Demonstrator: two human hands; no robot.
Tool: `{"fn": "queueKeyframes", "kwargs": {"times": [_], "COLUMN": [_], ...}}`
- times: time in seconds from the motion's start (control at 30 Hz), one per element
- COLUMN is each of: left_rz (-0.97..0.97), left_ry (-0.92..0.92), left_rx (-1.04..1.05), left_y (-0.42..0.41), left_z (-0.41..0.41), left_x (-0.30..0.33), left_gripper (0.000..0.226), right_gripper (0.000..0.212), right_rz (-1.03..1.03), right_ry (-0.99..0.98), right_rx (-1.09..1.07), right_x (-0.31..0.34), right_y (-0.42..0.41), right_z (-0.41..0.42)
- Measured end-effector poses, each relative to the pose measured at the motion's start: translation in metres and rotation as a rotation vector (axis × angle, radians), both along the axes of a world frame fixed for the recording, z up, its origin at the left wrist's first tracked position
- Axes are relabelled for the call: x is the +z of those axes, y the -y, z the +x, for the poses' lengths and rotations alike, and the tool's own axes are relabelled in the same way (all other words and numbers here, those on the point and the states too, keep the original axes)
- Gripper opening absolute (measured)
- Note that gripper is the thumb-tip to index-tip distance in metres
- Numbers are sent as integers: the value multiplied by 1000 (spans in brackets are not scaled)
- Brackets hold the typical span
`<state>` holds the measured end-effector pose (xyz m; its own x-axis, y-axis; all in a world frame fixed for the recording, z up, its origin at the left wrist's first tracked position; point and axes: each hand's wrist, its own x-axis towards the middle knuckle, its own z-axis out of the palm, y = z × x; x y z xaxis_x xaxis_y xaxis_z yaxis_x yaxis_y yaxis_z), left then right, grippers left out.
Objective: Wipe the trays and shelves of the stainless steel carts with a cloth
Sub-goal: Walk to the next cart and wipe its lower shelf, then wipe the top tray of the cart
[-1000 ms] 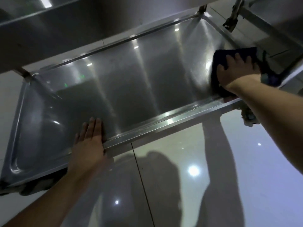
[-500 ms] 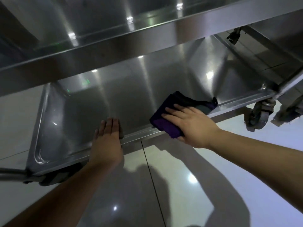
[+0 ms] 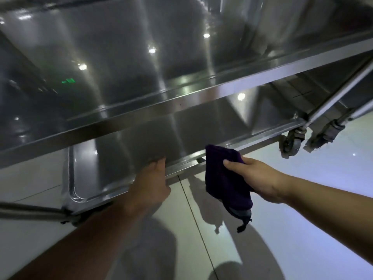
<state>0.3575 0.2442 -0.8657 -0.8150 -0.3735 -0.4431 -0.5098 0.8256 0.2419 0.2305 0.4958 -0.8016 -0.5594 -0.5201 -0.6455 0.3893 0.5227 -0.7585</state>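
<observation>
The upper shelf [image 3: 141, 63] of the cart fills my view from nine to two o'clock; the bottom tray [image 3: 113, 158] lies beneath it. My left hand [image 3: 150, 183] rests on the tray's front rim, fingers over the edge. At three o'clock my right hand [image 3: 257, 177] pinches the purple cloth [image 3: 223, 178], hanging clear of the tray.

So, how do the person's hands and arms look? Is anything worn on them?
Both forearms are bare as far as the frame shows: no sleeves, gloves, watch or bracelet are visible. The left hand and right hand carry no rings that I can see, though the dim light hides fine detail.
</observation>
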Motion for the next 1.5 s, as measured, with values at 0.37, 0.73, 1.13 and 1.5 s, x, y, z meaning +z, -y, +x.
{"fn": "queueKeyframes", "kwargs": {"times": [0.37, 0.73, 1.13, 1.5], "left_rz": [309, 395, 345, 256], "left_ry": [142, 163, -46, -124], "left_rx": [-54, -100, -281, -543], "left_y": [-69, -139, -124, -173], "left_z": [59, 70, 95, 120], "left_x": [198, 490, 675, 763], "left_gripper": [84, 73, 71, 66], "right_gripper": [46, 44, 40, 38], "right_rz": [-38, -90, -238, -330], "right_ry": [536, 642, 482, 340], "right_rx": [-631, -806, -995, -1163], "right_x": [175, 442, 642, 754], "right_y": [-58, -92, -79, -137], "right_z": [109, 156, 218, 295]}}
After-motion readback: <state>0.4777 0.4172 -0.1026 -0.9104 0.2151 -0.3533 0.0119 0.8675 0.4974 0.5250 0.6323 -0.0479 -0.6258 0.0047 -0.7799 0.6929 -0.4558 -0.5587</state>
